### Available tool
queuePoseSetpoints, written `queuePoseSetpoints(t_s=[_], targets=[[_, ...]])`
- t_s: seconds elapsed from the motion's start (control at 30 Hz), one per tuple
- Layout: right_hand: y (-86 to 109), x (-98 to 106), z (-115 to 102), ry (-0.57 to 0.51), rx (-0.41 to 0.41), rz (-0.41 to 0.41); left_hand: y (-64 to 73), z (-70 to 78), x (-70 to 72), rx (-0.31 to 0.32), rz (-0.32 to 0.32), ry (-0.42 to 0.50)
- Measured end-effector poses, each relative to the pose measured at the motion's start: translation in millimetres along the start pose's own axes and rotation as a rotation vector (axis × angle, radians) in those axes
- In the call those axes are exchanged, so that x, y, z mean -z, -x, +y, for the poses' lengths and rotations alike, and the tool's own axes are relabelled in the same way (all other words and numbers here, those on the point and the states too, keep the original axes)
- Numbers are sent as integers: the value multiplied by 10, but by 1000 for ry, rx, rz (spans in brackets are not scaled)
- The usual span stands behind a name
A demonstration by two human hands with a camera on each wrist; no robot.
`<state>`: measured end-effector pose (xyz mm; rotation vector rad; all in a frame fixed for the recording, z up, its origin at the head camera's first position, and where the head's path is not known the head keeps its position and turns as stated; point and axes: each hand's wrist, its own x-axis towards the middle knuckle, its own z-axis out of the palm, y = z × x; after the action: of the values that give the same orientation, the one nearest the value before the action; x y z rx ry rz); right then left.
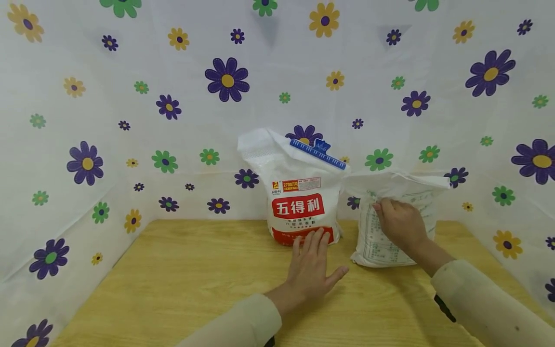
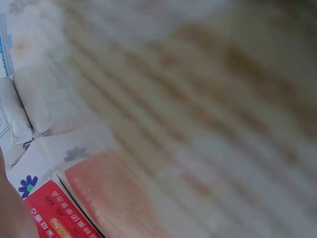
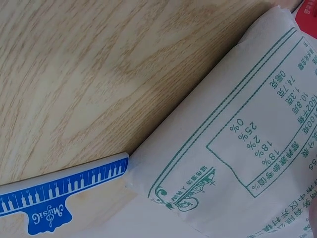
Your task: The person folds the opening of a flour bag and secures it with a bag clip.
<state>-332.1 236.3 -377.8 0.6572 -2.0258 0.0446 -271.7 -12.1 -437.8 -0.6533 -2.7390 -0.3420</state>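
Thumb and fingers of the right hand (image 1: 401, 221) are curled in a close grip at the front of a white woven bag with green print (image 1: 377, 246), seeming to pinch its fabric high up, left of centre; the exact fold between the fingertips is hidden. Holding it there probably steadies the slack upper part, since the filled lower part seems able to bear its own weight. This bag stands on the pale wood-grain worktop (image 1: 195, 270), its white top edge loose and spreading to either side.

Well apart from that grip, the left hand (image 1: 309, 265) is unclosed: fingers straight, thumb stretched sideways, nothing held. Its fingertips overlap the base of a plump white bag with red label panels (image 1: 299, 206), and whether they touch it cannot be told. That bag stands upright left of the green-printed one and slightly farther back, presumably kept up by its full bottom. Across its slanting top sits a long blue clip with a piano-key pattern (image 1: 318, 154), likely there to keep the folded mouth closed.

From the right wrist, a blue piano-key bar clip marked "Music" (image 3: 64, 183) shows with its end at the green-printed bag's edge; whether it is the same clip is unclear. Behind everything hangs a white sheet with purple, yellow and green flowers (image 1: 173, 130).
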Motion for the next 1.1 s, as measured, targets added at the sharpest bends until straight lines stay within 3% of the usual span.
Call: queuePoseSetpoints(t_s=[0.17, 0.47, 0.87, 1.1], targets=[[8, -13, -31, -1, 1, 12, -24, 19, -37, 1, -5, -4], [-15, -31, -118, -8, 17, 29, -60, 37, -88, -17, 52, -20], [-34, -35, -214, -34, 58, 131, -102, 63, -123, -10, 65, -15], [-47, 1, -313, -47, 68, 127, -119, 81, -147, -22, 97, -38]])
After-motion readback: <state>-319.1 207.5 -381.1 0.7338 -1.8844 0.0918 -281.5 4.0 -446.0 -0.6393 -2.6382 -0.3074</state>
